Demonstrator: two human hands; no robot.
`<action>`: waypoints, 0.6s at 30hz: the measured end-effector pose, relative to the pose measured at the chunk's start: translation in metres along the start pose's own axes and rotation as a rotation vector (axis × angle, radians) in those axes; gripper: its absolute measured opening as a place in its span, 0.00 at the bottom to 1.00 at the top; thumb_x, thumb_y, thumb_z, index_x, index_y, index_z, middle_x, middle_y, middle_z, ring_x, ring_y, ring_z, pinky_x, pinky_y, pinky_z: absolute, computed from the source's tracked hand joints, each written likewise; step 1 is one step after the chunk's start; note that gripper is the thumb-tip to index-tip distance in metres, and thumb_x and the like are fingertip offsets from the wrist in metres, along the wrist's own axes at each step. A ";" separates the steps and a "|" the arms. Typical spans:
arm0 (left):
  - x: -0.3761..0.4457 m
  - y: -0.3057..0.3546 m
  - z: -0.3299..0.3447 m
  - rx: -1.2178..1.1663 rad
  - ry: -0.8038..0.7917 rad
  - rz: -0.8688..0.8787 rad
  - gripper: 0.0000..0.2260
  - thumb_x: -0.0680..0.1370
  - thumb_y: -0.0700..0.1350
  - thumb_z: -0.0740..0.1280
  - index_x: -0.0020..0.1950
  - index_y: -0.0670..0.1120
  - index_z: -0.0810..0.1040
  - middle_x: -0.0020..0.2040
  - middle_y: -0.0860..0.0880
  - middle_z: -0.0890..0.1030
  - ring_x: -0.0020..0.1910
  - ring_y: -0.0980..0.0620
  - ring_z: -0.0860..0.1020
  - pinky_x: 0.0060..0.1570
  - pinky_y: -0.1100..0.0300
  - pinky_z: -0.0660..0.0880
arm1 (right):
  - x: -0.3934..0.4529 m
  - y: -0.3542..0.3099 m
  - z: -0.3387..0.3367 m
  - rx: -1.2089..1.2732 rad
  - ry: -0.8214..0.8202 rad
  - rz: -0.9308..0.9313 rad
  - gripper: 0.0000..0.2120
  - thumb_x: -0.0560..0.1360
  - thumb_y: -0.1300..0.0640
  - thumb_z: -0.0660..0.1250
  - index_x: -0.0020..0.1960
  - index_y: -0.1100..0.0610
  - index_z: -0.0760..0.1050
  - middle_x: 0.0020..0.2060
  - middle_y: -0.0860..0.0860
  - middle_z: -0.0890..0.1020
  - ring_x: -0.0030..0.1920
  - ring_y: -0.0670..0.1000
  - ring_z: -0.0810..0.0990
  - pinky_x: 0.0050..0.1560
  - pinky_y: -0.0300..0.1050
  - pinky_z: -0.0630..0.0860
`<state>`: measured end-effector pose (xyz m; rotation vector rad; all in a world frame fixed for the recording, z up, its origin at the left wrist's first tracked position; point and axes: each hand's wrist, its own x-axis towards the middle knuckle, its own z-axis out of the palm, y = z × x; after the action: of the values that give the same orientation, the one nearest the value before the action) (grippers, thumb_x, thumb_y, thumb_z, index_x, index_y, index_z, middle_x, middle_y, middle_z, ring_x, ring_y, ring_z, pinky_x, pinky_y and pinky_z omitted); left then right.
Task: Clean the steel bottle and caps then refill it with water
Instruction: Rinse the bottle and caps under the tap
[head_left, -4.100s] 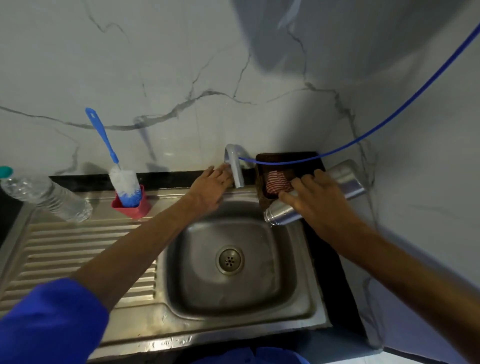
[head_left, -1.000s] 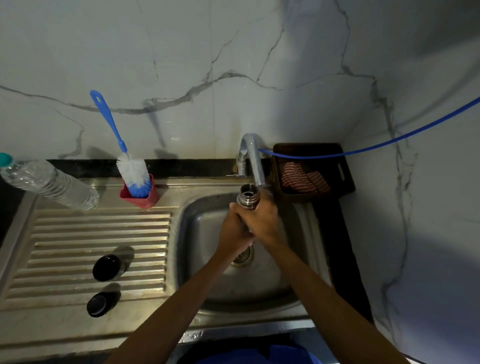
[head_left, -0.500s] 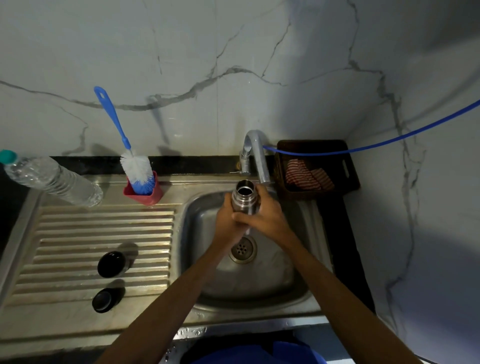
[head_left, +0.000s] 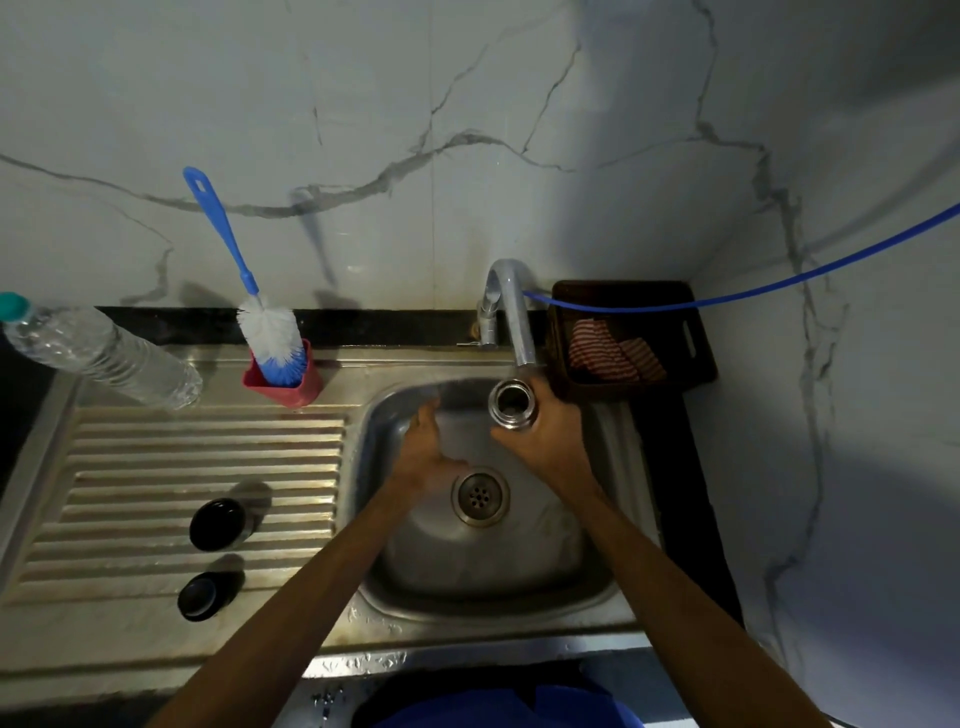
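My right hand (head_left: 545, 441) grips the steel bottle (head_left: 511, 404) upright over the sink basin (head_left: 571, 551). The bottle's open mouth sits just below the tap spout (head_left: 514, 317). My left hand (head_left: 426, 457) is off the bottle, to its left above the basin, with fingers extended and holding nothing. Two black caps lie on the ribbed drainboard (head_left: 156, 457): a larger cap (head_left: 217, 524) and a smaller cap (head_left: 200, 597) nearer the front edge.
A blue and white bottle brush (head_left: 260, 317) stands in a red holder (head_left: 283, 382) behind the drainboard. A clear plastic water bottle (head_left: 98, 353) stands at the far left. A dark basket (head_left: 691, 332) with a striped cloth (head_left: 613, 353) sits right of the tap, under a blue hose (head_left: 779, 283).
My left hand has let go of the bottle and moved left. My right hand has carried the bottle right, under the tap spout. Earlier the caps were taken off and set on the drainboard.
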<state>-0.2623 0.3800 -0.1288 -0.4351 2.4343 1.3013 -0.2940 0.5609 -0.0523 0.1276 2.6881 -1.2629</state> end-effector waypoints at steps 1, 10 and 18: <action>-0.002 -0.003 -0.003 -0.014 0.019 -0.004 0.48 0.70 0.38 0.81 0.83 0.44 0.56 0.78 0.41 0.68 0.76 0.41 0.69 0.73 0.50 0.69 | -0.001 0.006 0.000 -0.020 0.016 0.006 0.22 0.70 0.50 0.78 0.61 0.44 0.76 0.50 0.43 0.83 0.50 0.43 0.82 0.53 0.39 0.78; -0.013 -0.018 0.001 -0.074 0.081 -0.058 0.38 0.74 0.38 0.78 0.80 0.43 0.63 0.76 0.42 0.69 0.76 0.43 0.68 0.74 0.46 0.69 | 0.007 0.007 0.006 0.035 0.024 0.102 0.26 0.67 0.53 0.81 0.63 0.53 0.78 0.50 0.45 0.83 0.50 0.43 0.81 0.50 0.31 0.75; -0.012 -0.028 0.001 -0.075 0.123 -0.004 0.30 0.77 0.39 0.75 0.76 0.44 0.68 0.71 0.43 0.76 0.70 0.43 0.75 0.68 0.47 0.74 | 0.014 0.005 0.008 0.030 0.044 0.118 0.22 0.68 0.50 0.80 0.60 0.50 0.78 0.50 0.46 0.85 0.49 0.47 0.83 0.48 0.37 0.77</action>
<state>-0.2399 0.3672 -0.1448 -0.5555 2.4884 1.4056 -0.3065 0.5581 -0.0635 0.3167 2.6549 -1.2799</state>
